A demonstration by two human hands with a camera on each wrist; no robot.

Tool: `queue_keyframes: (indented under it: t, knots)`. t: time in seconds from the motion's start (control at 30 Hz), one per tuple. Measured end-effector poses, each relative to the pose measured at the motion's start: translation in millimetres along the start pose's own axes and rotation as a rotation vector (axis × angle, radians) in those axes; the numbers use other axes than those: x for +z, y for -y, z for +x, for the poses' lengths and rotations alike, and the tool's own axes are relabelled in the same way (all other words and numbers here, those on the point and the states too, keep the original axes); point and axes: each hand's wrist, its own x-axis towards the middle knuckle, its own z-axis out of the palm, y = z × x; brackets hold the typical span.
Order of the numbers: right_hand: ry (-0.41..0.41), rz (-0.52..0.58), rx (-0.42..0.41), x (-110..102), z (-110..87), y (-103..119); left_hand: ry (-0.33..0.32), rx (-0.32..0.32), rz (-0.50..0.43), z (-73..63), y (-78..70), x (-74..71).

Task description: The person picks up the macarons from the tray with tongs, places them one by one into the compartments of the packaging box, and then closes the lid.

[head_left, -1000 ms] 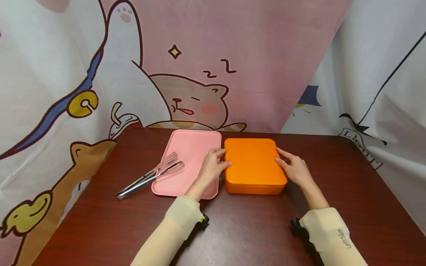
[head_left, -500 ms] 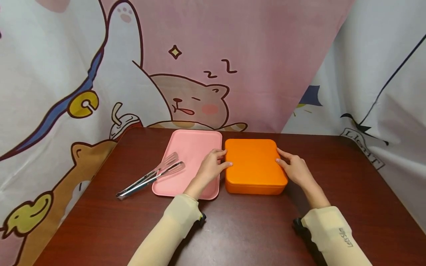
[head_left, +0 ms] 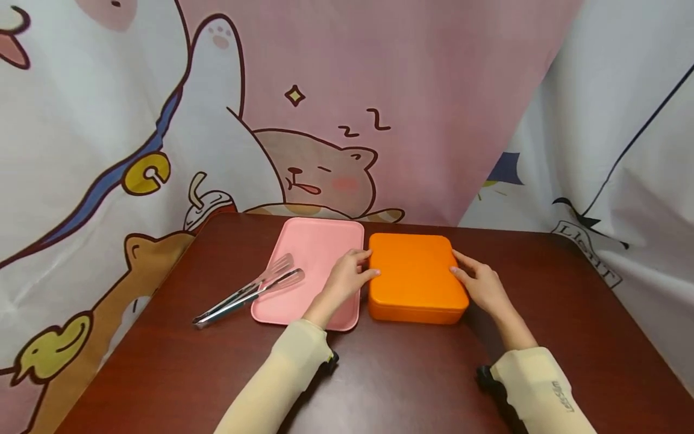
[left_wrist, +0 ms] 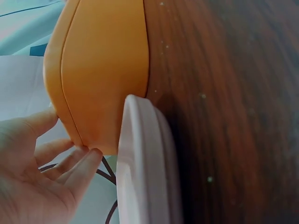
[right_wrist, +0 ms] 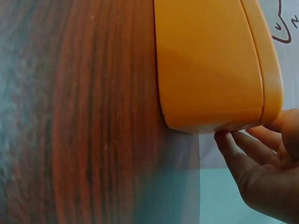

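Note:
An orange lidded box (head_left: 416, 271) sits flat on the table, its lid seated with a thin seam around the side. My left hand (head_left: 344, 276) is at the box's left side, thumb on the lid's top edge and fingertips against the side near the seam. On the opposite side, my right hand (head_left: 482, 282) grips the lid's edge in the same way, its fingers (right_wrist: 229, 144) against the wall. In the left wrist view, the rim of a pink tray (left_wrist: 140, 154) stands close beside the box, below my left hand.
Metal tongs (head_left: 246, 296) with a dark handle lie partly across the pink tray (head_left: 309, 241), their hinge end on the brown table (head_left: 401, 374). A cartoon-printed curtain (head_left: 434, 120) hangs behind the table's far edge.
The whole head view has shifted slightly downward. Both hands keep their places on the box, and the tray and tongs stay where they were.

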Motion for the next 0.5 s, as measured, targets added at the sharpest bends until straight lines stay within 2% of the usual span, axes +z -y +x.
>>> queue_keyframes:
  t: [0.13,0.3,0.4,0.5]
  knots:
    - [0.013,0.038,-0.004,-1.0,-0.1,-4.0,0.007,0.018,0.125,-1.4,1.4,1.5]
    - [-0.026,0.100,-0.046,-17.5,-3.4,-1.0,-0.034,0.033,0.134,1.2,-1.1,-14.1]
    - [-0.119,0.097,-0.091,-33.9,-11.5,1.8,-0.080,0.071,0.144,1.0,-3.2,-31.9]
    - [-0.270,0.070,-0.177,-49.8,-22.4,3.6,-0.148,0.120,0.215,-3.2,-6.9,-53.9]
